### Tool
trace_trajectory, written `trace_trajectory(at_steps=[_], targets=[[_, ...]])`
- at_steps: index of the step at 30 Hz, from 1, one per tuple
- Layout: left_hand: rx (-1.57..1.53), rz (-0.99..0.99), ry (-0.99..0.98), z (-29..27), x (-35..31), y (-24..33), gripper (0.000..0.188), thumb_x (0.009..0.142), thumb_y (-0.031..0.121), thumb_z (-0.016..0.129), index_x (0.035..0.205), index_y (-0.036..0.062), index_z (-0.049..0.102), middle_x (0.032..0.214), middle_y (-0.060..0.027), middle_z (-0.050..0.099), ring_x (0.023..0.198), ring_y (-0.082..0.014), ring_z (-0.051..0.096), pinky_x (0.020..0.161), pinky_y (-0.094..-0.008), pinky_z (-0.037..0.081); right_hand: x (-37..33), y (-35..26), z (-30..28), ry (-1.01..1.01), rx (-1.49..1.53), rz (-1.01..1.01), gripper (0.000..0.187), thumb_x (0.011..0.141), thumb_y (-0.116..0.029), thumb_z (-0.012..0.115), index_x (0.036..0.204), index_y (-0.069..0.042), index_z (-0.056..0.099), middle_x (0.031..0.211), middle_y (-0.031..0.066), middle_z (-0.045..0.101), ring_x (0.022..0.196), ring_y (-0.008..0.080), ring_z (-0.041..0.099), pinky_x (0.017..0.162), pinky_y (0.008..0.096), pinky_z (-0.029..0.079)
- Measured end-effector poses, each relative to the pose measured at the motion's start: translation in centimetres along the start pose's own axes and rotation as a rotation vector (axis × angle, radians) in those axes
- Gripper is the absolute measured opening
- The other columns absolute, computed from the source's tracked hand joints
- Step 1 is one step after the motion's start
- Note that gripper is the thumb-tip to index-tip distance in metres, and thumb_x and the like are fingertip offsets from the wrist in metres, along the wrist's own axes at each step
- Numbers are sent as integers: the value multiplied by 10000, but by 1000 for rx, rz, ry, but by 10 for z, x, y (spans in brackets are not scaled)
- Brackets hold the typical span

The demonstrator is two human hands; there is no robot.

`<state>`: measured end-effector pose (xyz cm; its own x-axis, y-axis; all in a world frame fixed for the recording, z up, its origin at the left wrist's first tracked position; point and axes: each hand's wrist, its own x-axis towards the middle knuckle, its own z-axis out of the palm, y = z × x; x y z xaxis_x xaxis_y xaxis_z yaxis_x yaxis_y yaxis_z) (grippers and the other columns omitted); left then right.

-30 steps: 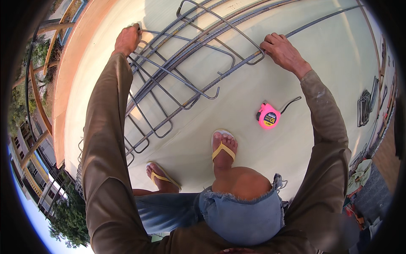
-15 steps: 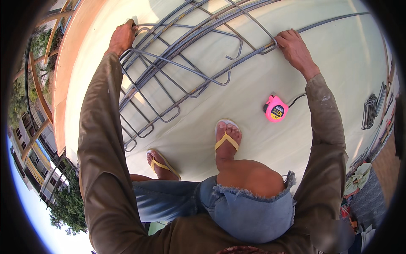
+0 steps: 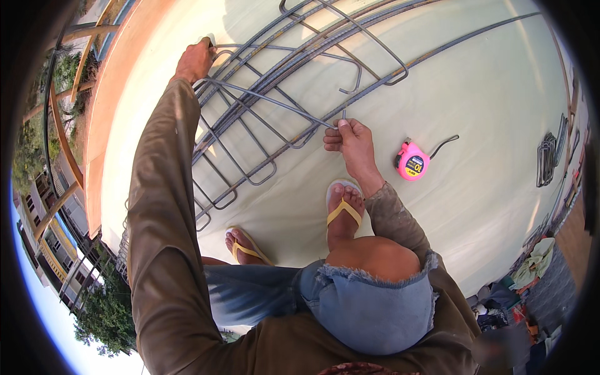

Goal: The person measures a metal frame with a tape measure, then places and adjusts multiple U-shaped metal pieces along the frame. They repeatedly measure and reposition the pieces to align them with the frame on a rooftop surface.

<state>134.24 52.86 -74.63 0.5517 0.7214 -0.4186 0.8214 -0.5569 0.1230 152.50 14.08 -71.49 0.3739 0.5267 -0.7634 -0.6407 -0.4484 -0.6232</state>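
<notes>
Two hands on one bent steel rod [image 3: 269, 100], which we see lifted just above the pile of bent rebar hoops [image 3: 250, 150] on the pale concrete floor [image 3: 487, 94]. Our left hand [image 3: 195, 59] is far out, grip wrapped tight around the rod's far end. Our right hand [image 3: 349, 139] pinches the near end, fingers closed on it. Just right of that hand, a pink tape measure [image 3: 412, 161] lies on the floor. Far right, a small stack of hoops [image 3: 550, 156].

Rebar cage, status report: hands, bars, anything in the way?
Left hand grips the far end of a bent bar. Right hand pinches its near end, above the rebar cage. Pink tape measure on slab, right of the hand, apart.
</notes>
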Motion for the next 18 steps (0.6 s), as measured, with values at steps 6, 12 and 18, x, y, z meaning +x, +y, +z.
trace_trajectory(at_steps=[6, 12, 18], targets=[[-76, -60, -19, 0, -24, -41, 289, 1038, 251, 526, 1118, -15, 605, 1039, -294, 701, 1011, -469, 668, 881, -528, 512, 13, -16, 13, -88, -90, 23, 281, 1066, -187, 484, 1079, 70, 597, 878, 134, 679, 698, 179, 665, 620, 311, 570], [-141, -39, 105, 19, -45, -56, 330, 1001, 263, 543, 1131, -37, 590, 1009, -330, 689, 989, -499, 663, 891, -533, 512, 26, -35, 26, 75, -345, -71, 270, 1049, -151, 469, 1042, 78, 612, 873, 139, 684, 641, 165, 647, 553, 302, 540], [-29, -53, 71, -10, -13, -61, 308, 1014, 255, 547, 1131, -25, 602, 991, -315, 695, 973, -479, 674, 849, -536, 513, 18, -23, 49, 20, -295, -3, 291, 1056, -165, 459, 1044, 81, 616, 883, 149, 687, 646, 178, 656, 575, 319, 562]])
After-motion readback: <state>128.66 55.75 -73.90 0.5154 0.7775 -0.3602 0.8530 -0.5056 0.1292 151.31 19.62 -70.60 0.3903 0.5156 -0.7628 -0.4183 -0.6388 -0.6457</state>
